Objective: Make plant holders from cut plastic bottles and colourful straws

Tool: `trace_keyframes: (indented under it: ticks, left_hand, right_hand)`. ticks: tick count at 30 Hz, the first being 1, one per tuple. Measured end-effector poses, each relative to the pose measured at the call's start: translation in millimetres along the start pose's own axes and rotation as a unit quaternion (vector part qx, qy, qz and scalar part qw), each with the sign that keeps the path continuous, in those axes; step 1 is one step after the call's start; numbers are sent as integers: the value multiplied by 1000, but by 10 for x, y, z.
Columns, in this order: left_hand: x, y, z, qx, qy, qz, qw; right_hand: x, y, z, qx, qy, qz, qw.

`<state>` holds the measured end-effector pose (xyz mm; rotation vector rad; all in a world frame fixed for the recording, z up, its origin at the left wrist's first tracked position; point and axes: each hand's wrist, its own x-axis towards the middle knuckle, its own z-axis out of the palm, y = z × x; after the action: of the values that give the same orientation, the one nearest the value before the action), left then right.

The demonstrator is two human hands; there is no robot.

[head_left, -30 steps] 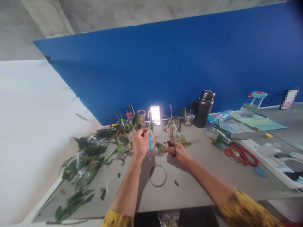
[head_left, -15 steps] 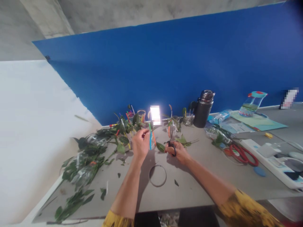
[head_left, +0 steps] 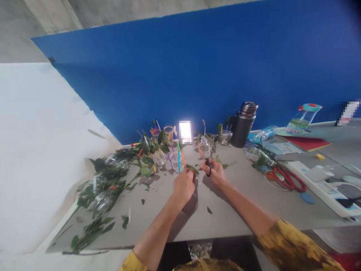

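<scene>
I had my right hand [head_left: 214,174] clamped on the black-handled scissors [head_left: 209,170] and my left hand [head_left: 184,191] pinched on a leafy cutting [head_left: 191,169], held taut just beside the blades above the bench [head_left: 231,214].

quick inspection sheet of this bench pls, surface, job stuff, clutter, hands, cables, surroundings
surface: grey tabletop scattered with dark green leaf scraps
job's things: glossy green leaf, black-handled scissors, clear cup holding coloured plastic straws
clutter: red-handled scissors, dark metal flask, leafy cuttings in clear plastic containers
hands: left hand at the leaf, right hand gripping the black-handled scissors
cables: nothing seen
surroundings: blue wall panel behind the tabletop
</scene>
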<state>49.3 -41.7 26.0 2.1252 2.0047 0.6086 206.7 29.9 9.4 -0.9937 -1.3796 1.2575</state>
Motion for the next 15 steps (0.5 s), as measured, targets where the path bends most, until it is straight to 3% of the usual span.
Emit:
trace_keyframes:
  ticks: [3,10,13,15]
  left_hand:
    - [44,15,183,75,-63,24,995]
    - [98,-13,329,76,-45,63,994]
    - [94,-25,334,-17,-3,58,998]
    - [110,-34,316,-159,59,43,985]
  right_hand:
    - [6,0,-14,-30,13,-7,999]
    - [20,16,-7,-57,10,0,998]
    - [35,33,-13,-73,23,-2,997]
    - [45,51,-25,-84,29,-6,996]
